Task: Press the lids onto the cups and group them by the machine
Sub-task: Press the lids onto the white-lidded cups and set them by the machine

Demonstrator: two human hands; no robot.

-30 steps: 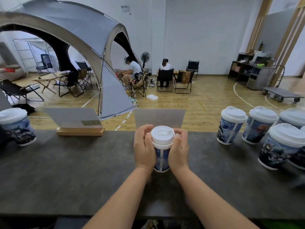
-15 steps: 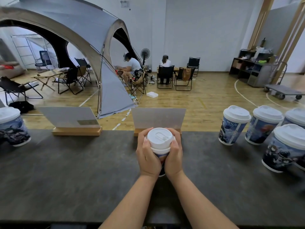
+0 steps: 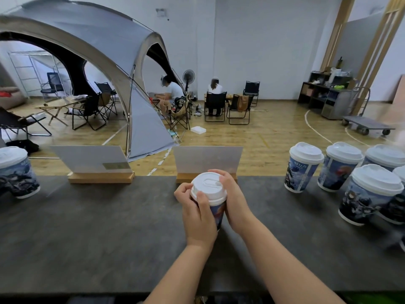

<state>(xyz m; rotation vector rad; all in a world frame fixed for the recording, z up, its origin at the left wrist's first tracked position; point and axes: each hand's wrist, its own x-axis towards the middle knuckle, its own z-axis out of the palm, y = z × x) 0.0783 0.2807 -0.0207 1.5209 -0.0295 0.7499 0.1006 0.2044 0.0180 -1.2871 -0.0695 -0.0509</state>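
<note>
Both hands wrap one printed paper cup [image 3: 218, 212] at the middle of the dark counter [image 3: 109, 227]. Its white lid [image 3: 208, 188] sits on top, tilted toward me. My left hand [image 3: 197, 213] grips the cup's left side with the thumb on the lid's rim. My right hand [image 3: 233, 200] holds the right side, fingers curled over the lid's far edge. Several lidded cups [image 3: 303, 166] stand grouped at the right. One more lidded cup [image 3: 16, 172] stands alone at the far left. No machine is in view.
Two sign holders on wooden bases [image 3: 100, 177] stand along the counter's far edge, one right behind the held cup. Beyond the counter lie a wooden floor, a grey tent [image 3: 87, 51], folding chairs and two seated people.
The cup has come up off the counter and tilted toward me. My fingers have shifted up onto the lid's rim.
</note>
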